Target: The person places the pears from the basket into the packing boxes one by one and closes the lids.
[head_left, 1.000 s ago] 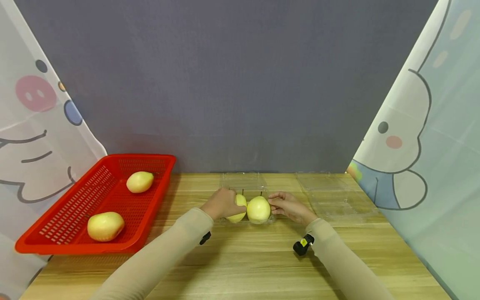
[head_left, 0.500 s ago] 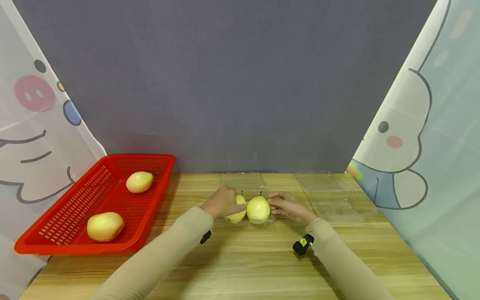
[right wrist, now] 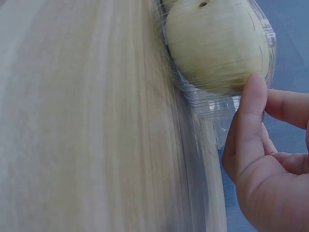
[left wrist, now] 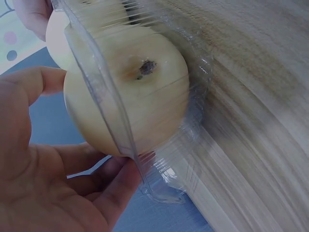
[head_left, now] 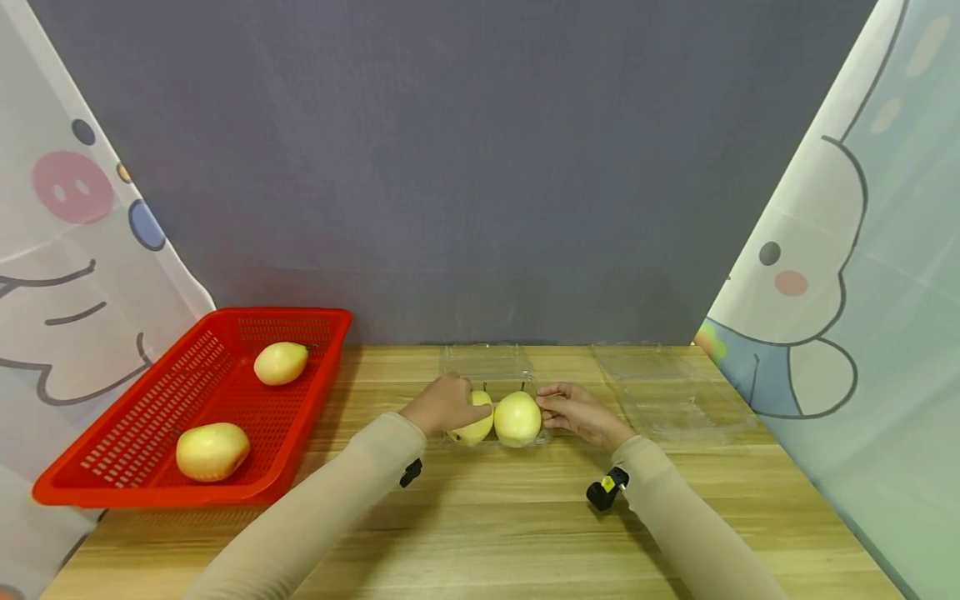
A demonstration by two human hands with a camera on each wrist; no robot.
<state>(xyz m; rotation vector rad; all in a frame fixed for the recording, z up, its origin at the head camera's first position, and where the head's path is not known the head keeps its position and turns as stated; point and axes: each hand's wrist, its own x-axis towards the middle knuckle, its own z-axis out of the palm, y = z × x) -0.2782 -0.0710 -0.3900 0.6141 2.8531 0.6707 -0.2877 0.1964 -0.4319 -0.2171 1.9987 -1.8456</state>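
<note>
Two yellow-green pears sit side by side in a clear plastic clamshell box (head_left: 487, 363), its lid laid back behind them. My left hand (head_left: 444, 406) grips the left pear (head_left: 472, 430). In the left wrist view, the thumb lies on one side of this pear (left wrist: 159, 92) and the fingers are at its other side, by the box rim. Beside it stands the right pear (head_left: 517, 419), stem up. My right hand (head_left: 581, 414) pinches the box's right wall between thumb and fingers, as the right wrist view shows around the box corner (right wrist: 212, 107).
At the left, a red plastic basket (head_left: 300, 450) holds two more pears, one farther back (head_left: 281, 363) and one nearer (head_left: 212, 452). A second clear box (head_left: 675, 400) lies open on the wooden table (head_left: 495, 525) at the right. A grey panel (head_left: 480, 167) rises behind.
</note>
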